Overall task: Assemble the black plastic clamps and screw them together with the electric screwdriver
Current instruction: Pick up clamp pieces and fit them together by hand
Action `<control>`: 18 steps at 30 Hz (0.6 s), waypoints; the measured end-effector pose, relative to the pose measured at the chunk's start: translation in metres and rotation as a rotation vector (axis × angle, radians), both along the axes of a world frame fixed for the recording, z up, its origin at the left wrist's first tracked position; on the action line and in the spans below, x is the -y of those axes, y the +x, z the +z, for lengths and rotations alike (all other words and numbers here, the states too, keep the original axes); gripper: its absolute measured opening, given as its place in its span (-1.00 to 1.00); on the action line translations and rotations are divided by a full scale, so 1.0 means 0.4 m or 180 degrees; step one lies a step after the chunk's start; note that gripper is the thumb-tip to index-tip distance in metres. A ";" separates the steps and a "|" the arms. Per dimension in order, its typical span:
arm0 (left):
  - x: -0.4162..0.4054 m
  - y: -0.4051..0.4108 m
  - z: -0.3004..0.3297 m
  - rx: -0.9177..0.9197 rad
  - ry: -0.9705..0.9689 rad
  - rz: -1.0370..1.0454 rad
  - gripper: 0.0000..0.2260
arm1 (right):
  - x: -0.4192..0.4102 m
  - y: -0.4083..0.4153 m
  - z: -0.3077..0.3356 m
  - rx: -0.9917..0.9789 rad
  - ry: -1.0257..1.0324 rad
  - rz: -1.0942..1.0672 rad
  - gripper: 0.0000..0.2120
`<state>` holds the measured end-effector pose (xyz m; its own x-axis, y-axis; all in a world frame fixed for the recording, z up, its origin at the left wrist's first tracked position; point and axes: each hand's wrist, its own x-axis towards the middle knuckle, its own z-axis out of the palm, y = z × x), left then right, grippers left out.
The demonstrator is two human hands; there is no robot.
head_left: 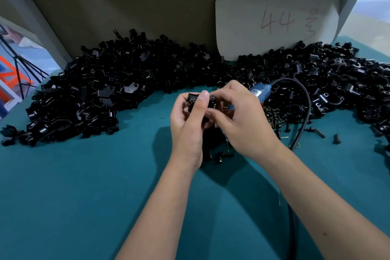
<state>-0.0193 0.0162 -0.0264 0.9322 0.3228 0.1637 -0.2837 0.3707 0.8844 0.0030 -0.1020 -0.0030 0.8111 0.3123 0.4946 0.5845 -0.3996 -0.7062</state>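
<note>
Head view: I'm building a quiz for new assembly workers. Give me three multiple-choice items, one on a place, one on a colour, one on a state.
1. Where does the electric screwdriver lie?
A. just beyond the right hand
B. at the table's left edge
C. on the white card

2. What colour is the table cover?
A. red
B. teal
C. yellow

3. What is the left hand doing?
A. lying flat on the table
B. gripping a black clamp piece
C. holding the cable

Key: 1 A, its blue body shows behind the right hand's fingers. 2 B, teal all around the arms. 3 B, its fingers curl round the piece.
</note>
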 end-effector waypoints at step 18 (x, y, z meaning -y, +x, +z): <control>-0.045 0.030 -0.031 -0.1133 0.1132 0.0813 -0.70 | 0.006 0.018 -0.057 -0.0509 -0.0671 -0.1838 -0.42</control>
<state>-0.0072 0.0344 -0.0387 0.8492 0.5280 -0.0067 0.0135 -0.0090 0.9999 0.0100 -0.1043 -0.0259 0.9367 -0.1200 0.3290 0.1271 -0.7589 -0.6387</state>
